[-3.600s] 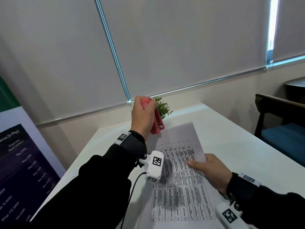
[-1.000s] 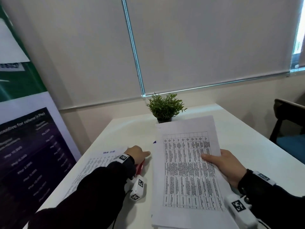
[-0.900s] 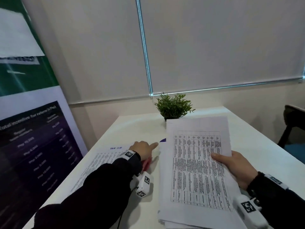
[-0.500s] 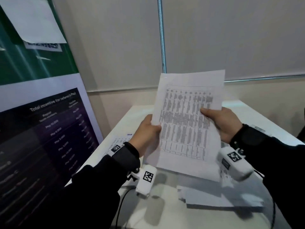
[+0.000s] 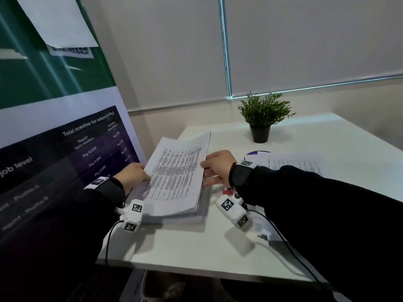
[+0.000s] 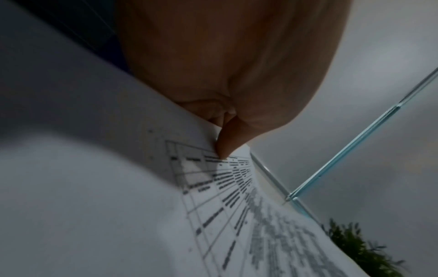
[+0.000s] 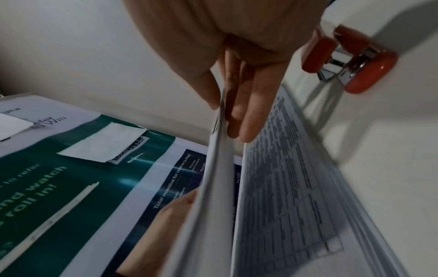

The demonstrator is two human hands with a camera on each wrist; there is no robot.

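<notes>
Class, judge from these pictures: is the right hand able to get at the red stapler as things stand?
Probably yes: the stapler lies on the table right beside the right hand, with nothing between them. But that hand pinches the sheets, so it must let go first.

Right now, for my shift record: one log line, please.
paper sheaf: tilted over lower pile | left hand: holds its left edge | right hand: pinches its right edge | red stapler: on table

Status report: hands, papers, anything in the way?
Left hand, right hand: both pinching printed sheets. Sheets tilted above paper stack. Red stapler beside right wrist, clear.
</notes>
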